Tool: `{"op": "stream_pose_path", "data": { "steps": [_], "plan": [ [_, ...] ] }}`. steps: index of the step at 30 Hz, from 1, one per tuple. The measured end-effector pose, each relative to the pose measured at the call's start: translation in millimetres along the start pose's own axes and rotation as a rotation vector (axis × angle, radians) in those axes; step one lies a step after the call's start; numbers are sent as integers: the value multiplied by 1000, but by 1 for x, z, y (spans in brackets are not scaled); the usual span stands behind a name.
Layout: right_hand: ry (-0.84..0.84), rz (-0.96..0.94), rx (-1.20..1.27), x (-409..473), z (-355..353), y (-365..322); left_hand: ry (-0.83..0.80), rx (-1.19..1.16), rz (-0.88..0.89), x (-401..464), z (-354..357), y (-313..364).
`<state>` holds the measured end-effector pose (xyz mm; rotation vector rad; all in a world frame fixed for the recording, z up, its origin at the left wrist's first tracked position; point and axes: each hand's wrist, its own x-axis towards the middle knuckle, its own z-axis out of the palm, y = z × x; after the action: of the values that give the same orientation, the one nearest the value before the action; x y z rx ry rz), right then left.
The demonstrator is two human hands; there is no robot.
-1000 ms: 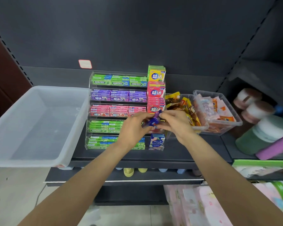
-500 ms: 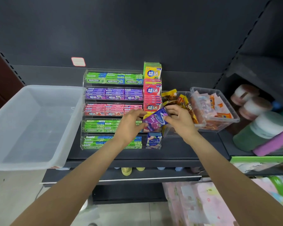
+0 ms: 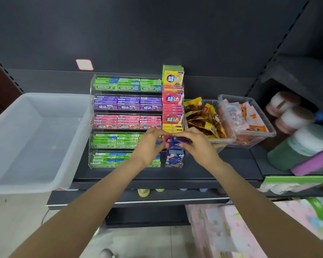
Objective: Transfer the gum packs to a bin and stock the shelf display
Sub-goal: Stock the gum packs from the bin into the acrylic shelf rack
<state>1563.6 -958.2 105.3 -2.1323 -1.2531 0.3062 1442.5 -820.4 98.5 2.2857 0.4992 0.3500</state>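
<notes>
Pack: purple gum pack (image 3: 179, 142), long axis roughly level, running left-right, before the display rack (image 3: 101, 112).
Left hand (image 3: 149, 146): fingers pinch its left end.
Right hand (image 3: 199, 144): clamped on its right end.

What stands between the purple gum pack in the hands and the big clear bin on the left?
Nothing visible does. Both hands, left hand and right hand, hold the purple gum pack in front of the acrylic display. The clear bin sits beside the display, open on top, nothing visible inside.
</notes>
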Motion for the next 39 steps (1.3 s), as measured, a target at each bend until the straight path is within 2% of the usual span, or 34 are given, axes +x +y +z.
{"op": "stream_pose_path", "data": {
  "steps": [3,8,12,19,26,30,39],
  "plan": [
    [16,3,-13,-2,10,-1,5,-13,-14,-1,3,0],
    [8,7,-49,-1,14,-6,-92,-79,-82,-4,9,1],
    [-6,-3,-57,-2,14,-9,-34,-78,-100,-3,10,-3],
    [-37,77,-109,-7,24,-3,-110,-85,-190,2,13,-7],
    [-189,134,-201,-13,23,-1,-238,-230,-210,-4,16,-5],
    [-167,127,-225,-12,20,-3,-206,-161,-168,-2,19,-1],
    [-111,145,-268,-8,31,-11,-217,-63,-232,5,17,-5]
  ]
}}
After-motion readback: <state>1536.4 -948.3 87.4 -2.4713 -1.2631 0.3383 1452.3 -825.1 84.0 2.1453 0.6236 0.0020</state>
